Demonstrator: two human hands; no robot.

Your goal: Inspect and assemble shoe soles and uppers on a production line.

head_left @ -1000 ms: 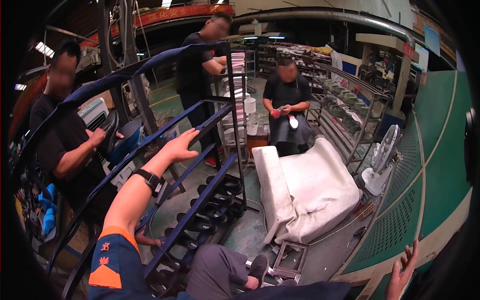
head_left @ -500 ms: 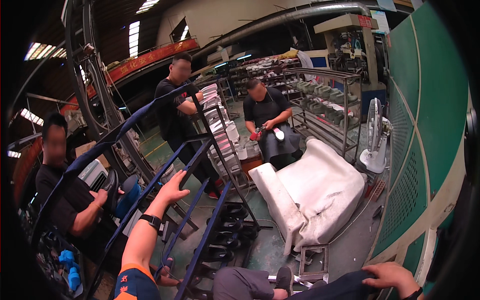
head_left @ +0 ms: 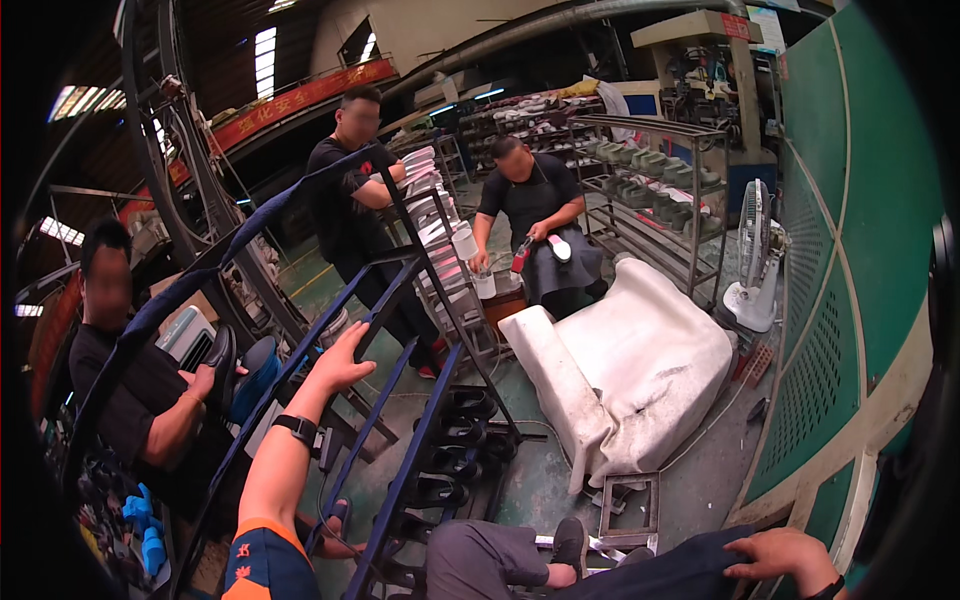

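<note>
My left hand (head_left: 341, 362) is held out over the blue-wrapped bars of a dark metal shoe rack (head_left: 417, 455), its fingers stretched and the thumb apart. Nothing is in it; whether the palm rests on a bar I cannot tell. Dark sandals (head_left: 455, 430) stand in rows on the rack's lower levels, to the right of this hand. My right hand (head_left: 785, 553) lies flat on the dark cloth of my trouser leg (head_left: 680, 575) at the lower right, also holding nothing.
A white-covered bulky object (head_left: 640, 370) stands ahead beside a small metal frame (head_left: 630, 508). One seated person (head_left: 535, 220) has a shoe on the lap; another (head_left: 355, 190) stands. A person at left (head_left: 120, 370) holds a dark shoe. A fan (head_left: 755, 260) stands near the green panel (head_left: 870, 200).
The seated person's hand on the picture's left has left the shoe and reached down to a white cup on a box. My hands have hardly moved; the view has shifted slightly.
</note>
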